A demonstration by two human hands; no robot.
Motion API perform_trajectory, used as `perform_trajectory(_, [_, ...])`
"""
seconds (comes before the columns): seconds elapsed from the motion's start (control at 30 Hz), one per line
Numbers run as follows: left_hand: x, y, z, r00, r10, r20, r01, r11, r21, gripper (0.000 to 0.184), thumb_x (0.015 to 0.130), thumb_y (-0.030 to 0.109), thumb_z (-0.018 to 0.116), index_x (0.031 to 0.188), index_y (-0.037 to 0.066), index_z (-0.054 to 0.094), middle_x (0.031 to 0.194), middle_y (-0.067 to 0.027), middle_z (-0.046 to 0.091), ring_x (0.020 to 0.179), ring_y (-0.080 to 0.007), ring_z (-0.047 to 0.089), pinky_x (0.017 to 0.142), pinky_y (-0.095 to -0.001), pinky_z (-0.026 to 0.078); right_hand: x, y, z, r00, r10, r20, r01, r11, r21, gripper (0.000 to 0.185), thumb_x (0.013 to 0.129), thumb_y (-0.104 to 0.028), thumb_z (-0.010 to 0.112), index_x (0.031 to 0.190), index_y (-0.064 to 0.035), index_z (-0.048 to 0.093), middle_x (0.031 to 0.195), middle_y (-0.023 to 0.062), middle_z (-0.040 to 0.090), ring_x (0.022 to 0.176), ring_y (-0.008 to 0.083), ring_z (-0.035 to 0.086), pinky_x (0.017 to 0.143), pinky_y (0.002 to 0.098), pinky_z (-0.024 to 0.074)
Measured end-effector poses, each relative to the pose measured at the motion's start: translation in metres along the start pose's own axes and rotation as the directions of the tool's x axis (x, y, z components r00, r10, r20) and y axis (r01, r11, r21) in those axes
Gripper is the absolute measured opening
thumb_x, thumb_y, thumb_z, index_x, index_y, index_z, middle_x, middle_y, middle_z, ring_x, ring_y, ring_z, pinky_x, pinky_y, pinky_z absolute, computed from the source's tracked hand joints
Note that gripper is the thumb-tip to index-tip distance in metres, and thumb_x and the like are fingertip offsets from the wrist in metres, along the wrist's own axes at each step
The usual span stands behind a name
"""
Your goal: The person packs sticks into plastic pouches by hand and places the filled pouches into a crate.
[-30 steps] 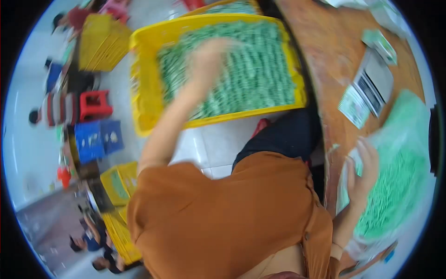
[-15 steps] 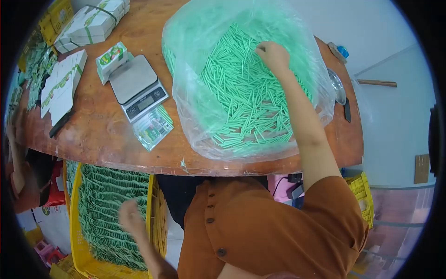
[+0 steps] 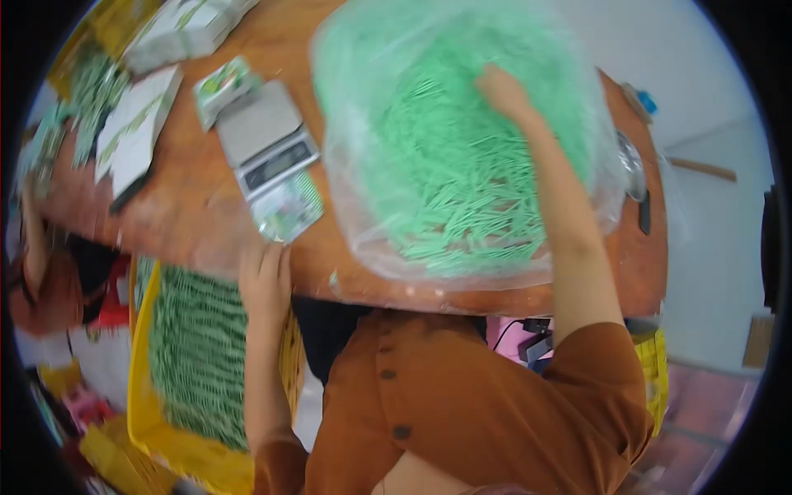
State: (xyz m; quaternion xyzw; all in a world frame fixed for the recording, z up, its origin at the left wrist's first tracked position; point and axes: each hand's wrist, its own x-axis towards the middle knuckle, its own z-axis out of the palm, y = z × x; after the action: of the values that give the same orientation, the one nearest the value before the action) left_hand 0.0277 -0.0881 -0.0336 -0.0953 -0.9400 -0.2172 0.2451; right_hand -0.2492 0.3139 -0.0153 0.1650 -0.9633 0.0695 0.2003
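Observation:
A large clear plastic bag lies open on the wooden table, full of short green sticks. Over the upper part of the sticks is my right hand, its fingers curled together; whatever they hold is too blurred to tell. My left hand is at the table's front edge, fingers stretched forward, just below a green and white printed packet. That packet lies against the near side of a digital scale. A small printed box sits beside the scale's far left corner.
Below the table's edge stands a yellow crate filled with rows of green packets. Stacked white cartons and flat white card are at the back left. A metal dish is right of the bag. Another person is at far left.
The view has swung from the crate to the table. My left hand has risen from over the crate to the table edge, while my right hand stays in the bag's opening.

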Motion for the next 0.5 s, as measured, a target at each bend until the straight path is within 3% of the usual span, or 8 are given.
perform_trajectory(0.07, [0.014,-0.014,0.017,0.991,0.001,0.133,-0.029,0.978,0.205,0.04,0.076,0.02,0.061,0.108,-0.001,0.054,0.107,-0.0166,0.053,0.096,-0.032,0.049,0.081,-0.0404,0.04,-0.018,-0.014,-0.041,0.973,-0.003,0.232,-0.017,0.996,0.085,0.039,0.085,-0.022,0.048,0.115,0.0016,0.045,0.102,0.0248,0.057,0.094,0.0385,0.054,0.077,0.0458,0.0426])
perform_trajectory(0.1, [0.016,-0.013,0.023,0.982,0.011,0.187,-0.06,0.964,0.258,0.045,0.076,0.028,0.06,0.108,-0.003,0.053,0.109,-0.0174,0.052,0.099,-0.0317,0.048,0.082,-0.0406,0.039,-0.025,-0.043,-0.068,0.909,0.065,0.411,-0.034,0.996,-0.084,0.03,0.083,-0.016,0.048,0.107,0.0013,0.046,0.085,0.0211,0.06,0.082,0.0388,0.057,0.07,0.0478,0.043])
perform_trajectory(0.13, [0.013,-0.011,0.028,0.969,0.032,0.243,-0.104,0.952,0.289,0.051,0.077,0.035,0.059,0.108,-0.005,0.052,0.111,-0.0183,0.05,0.102,-0.0314,0.046,0.084,-0.0408,0.037,-0.042,-0.05,-0.078,0.889,-0.015,0.457,0.117,0.974,-0.196,0.025,0.08,-0.014,0.049,0.101,-0.0003,0.047,0.076,0.018,0.06,0.075,0.037,0.058,0.066,0.0475,0.0429])
perform_trajectory(0.27, [-0.022,0.022,-0.007,0.868,0.216,0.446,-0.259,0.965,0.036,0.069,0.071,0.047,0.06,0.11,-0.008,0.049,0.115,-0.0199,0.048,0.11,-0.034,0.043,0.094,-0.0485,0.031,-0.083,-0.038,-0.08,0.825,-0.258,0.503,0.483,0.784,-0.39,0.014,0.073,-0.011,0.052,0.086,-0.0049,0.053,0.063,0.0124,0.059,0.061,0.031,0.059,0.058,0.0444,0.0433])
perform_trajectory(0.3, [-0.033,0.029,-0.007,0.836,0.297,0.462,-0.334,0.943,-0.002,0.07,0.071,0.047,0.06,0.11,-0.01,0.049,0.116,-0.0217,0.047,0.112,-0.0347,0.042,0.096,-0.0489,0.029,-0.093,-0.042,-0.068,0.763,-0.206,0.613,0.512,0.771,-0.378,0.01,0.073,-0.012,0.052,0.081,-0.0069,0.055,0.064,0.0108,0.06,0.062,0.029,0.06,0.058,0.0423,0.0426])
perform_trajectory(0.33, [-0.037,0.033,-0.008,0.796,0.342,0.5,-0.376,0.926,-0.035,0.057,0.073,0.032,0.06,0.109,-0.01,0.05,0.116,-0.0237,0.048,0.114,-0.0363,0.042,0.097,-0.0485,0.031,-0.094,-0.052,-0.049,0.693,-0.14,0.707,0.533,0.761,-0.371,0.007,0.074,-0.012,0.052,0.077,-0.0089,0.058,0.066,0.0093,0.061,0.064,0.0269,0.061,0.058,0.0402,0.0419])
perform_trajectory(0.43, [-0.053,0.018,0.005,0.779,0.506,0.371,-0.534,0.845,-0.029,0.035,0.071,0.008,0.055,0.099,-0.011,0.053,0.11,-0.0238,0.051,0.106,-0.0366,0.05,0.086,-0.0408,0.044,-0.103,-0.047,-0.033,0.711,-0.104,0.695,0.576,0.653,-0.491,0.006,0.072,-0.013,0.056,0.076,-0.0108,0.06,0.065,0.0094,0.061,0.065,0.0267,0.062,0.056,0.0391,0.0418])
perform_trajectory(0.5, [-0.054,0.02,0.003,0.79,0.521,0.325,-0.531,0.845,-0.064,0.026,0.07,0.001,0.052,0.092,-0.012,0.055,0.104,-0.0231,0.054,0.102,-0.0356,0.054,0.08,-0.037,0.049,-0.097,-0.047,-0.043,0.682,-0.024,0.731,0.466,0.784,-0.41,0.013,0.075,-0.015,0.057,0.085,-0.0074,0.057,0.071,0.0104,0.063,0.069,0.0271,0.063,0.056,0.0418,0.0425])
